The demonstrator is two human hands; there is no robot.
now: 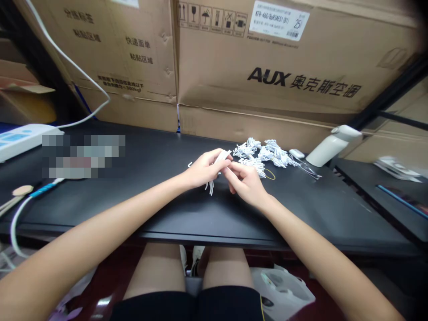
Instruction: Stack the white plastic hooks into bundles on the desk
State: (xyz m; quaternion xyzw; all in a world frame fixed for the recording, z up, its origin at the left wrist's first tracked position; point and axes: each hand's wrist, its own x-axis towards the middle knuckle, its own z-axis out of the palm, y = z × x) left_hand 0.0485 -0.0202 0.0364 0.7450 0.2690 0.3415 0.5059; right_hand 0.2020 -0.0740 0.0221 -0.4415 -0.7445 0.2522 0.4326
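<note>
My left hand is closed around a bundle of thin white strands, above the middle of the black table. Loose ends of the strands hang below its fingers. Against it, my right hand has its thumb and fingers pinched together by the bundle; what lies between those fingertips is hidden. Just behind my right hand is a heap of similar white bundles. A thin yellow rubber band lies at the heap's right front edge.
Large cardboard boxes wall off the back of the black table. A white bottle leans at the right, with a small white case nearby. At the left sit a power strip and a white cable.
</note>
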